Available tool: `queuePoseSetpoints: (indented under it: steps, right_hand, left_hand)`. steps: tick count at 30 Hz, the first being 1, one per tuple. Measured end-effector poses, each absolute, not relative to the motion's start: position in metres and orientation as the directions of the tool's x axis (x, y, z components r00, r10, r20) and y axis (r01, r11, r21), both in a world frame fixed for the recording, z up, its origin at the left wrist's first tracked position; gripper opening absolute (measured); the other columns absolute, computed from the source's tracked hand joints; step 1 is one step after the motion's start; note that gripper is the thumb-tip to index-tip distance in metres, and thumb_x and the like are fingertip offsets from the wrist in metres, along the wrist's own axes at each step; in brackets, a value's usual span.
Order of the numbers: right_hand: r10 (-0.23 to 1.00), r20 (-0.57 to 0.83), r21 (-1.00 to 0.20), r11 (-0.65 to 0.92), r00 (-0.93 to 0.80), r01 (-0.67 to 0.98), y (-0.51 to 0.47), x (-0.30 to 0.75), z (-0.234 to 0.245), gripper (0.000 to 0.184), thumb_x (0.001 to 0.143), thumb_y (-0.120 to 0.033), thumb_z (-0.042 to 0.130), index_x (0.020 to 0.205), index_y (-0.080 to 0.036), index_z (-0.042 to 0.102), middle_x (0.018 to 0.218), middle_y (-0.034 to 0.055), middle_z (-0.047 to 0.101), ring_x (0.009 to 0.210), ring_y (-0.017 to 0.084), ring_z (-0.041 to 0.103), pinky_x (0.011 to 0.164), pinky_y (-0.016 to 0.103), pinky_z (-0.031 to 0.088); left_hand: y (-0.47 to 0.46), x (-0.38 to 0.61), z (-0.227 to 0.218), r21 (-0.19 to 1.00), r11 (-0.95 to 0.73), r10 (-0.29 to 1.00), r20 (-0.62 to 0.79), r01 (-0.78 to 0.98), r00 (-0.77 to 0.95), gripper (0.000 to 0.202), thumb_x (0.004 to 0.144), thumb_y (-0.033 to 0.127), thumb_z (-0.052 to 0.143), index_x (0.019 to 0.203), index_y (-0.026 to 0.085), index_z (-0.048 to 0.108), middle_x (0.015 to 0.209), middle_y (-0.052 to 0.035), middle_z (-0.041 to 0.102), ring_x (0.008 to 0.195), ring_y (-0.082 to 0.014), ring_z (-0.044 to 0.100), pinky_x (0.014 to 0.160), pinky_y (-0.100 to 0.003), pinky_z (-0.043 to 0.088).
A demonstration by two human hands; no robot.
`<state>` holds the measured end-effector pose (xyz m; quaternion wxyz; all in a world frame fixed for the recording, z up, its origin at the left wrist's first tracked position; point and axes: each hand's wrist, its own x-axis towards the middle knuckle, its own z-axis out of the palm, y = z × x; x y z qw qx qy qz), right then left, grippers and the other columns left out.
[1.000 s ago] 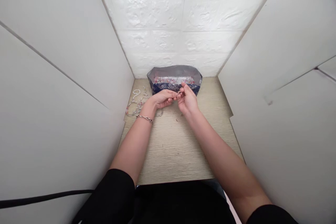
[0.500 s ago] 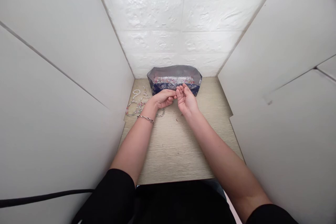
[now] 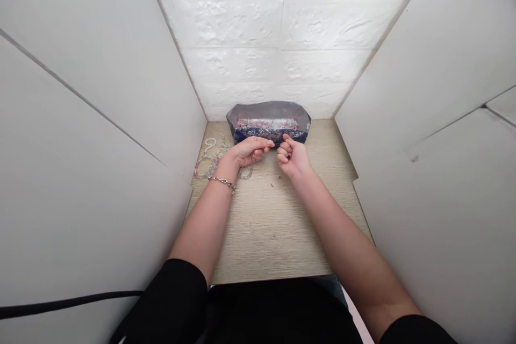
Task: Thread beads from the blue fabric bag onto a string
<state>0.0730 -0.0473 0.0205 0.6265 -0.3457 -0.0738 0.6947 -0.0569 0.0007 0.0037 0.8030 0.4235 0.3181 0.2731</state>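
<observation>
Both hands are out over the wooden tabletop (image 3: 266, 226), right in front of the open box (image 3: 268, 121); the box has dark blue patterned sides and a silvery lining, and sits against the white brick-textured back wall (image 3: 278, 37); I can see a jumble of small colourful bits inside it, too small to tell apart. The left hand (image 3: 250, 150) has its fingers curled in, thumb and fingertips pinched together and pointing toward the other hand; whether it grips anything I cannot tell, the thing would be too tiny from here. The right hand (image 3: 292, 157) is clenched into a loose fist, knuckles toward the box, just beside the left hand's fingertips but not touching them as far as I can see; what sits inside that fist, if anything, is hidden. A chain bracelet (image 3: 222, 181) is on the left wrist. Beaded strings (image 3: 209, 158) lie on the tabletop by the left partition (image 3: 100, 118), just beside the left hand, partly under the wrist; a white partition (image 3: 423, 118) closes the right side.
</observation>
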Motion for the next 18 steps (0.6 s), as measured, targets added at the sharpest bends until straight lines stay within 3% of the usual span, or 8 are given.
queuePoseSetpoints:
  steps: [3,8,13,18]
  right_hand:
    - [0.935,-0.345,-0.676,-0.191,0.077,-0.711,-0.049,0.072,0.019,0.012,0.075,-0.011,0.034,0.07,-0.016,0.044,0.037,-0.0107,0.014,0.028,0.003,0.011,0.024,0.013,0.01]
    - [0.985,-0.149,-0.943,-0.116,0.083,-0.313,-0.05,0.077,0.022,0.008,0.068,-0.016,0.047,0.07,-0.014,0.055,0.034,-0.0098,0.024,0.027,0.002,0.016,0.025,0.014,0.013]
    - [0.996,-0.083,-0.997,-0.083,0.014,0.009,-0.049,0.09,0.023,0.016,0.064,-0.027,0.059,0.069,-0.012,0.063,0.037,-0.0055,0.04,0.027,0.001,0.021,0.024,0.015,0.015]
    - [0.998,0.041,-0.994,0.046,-0.048,0.099,-0.046,0.097,0.017,0.017,0.065,-0.025,0.06,0.073,-0.012,0.067,0.049,-0.0006,0.053,0.034,0.0,0.026,0.029,0.013,0.018]
  left_hand:
    - [0.002,-0.058,0.004,0.853,0.496,0.706,-0.287,-0.161,0.647,0.004,0.068,0.01,0.059,0.07,0.007,0.059,0.052,0.0023,0.049,0.035,0.0034,0.034,0.031,-0.008,0.023]
    - [0.003,-0.058,0.001,0.859,0.488,0.697,-0.277,-0.154,0.662,0.007,0.064,0.012,0.063,0.067,0.007,0.058,0.053,0.0028,0.049,0.036,0.0036,0.035,0.033,-0.008,0.024]
    - [0.002,-0.058,0.002,0.856,0.489,0.698,-0.27,-0.165,0.664,0.011,0.062,0.013,0.065,0.066,0.007,0.058,0.053,0.0029,0.049,0.036,0.0034,0.035,0.032,-0.009,0.023]
    - [0.001,-0.058,0.003,0.86,0.489,0.698,-0.287,-0.144,0.656,0.01,0.064,0.014,0.064,0.066,0.007,0.057,0.054,0.0026,0.05,0.037,0.0032,0.036,0.034,-0.009,0.025]
